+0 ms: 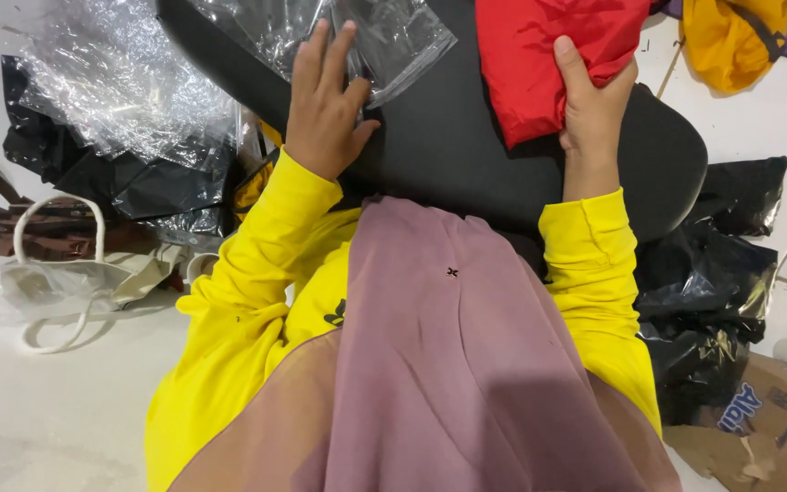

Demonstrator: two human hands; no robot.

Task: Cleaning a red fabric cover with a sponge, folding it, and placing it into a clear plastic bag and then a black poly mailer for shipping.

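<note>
Fingers of the left hand (325,105) lie spread flat on a clear plastic bag (393,36), the right hand (594,100) clamps red cloth (539,55), both on a black round surface (448,137) over white floor tiles (47,410).

white tile floor (66,428), blk round table (676,164)

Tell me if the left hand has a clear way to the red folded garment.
Probably yes. The left hand lies flat on the clear plastic bag, and only bare black tabletop separates it from the red folded garment, which the right hand grips.
</note>
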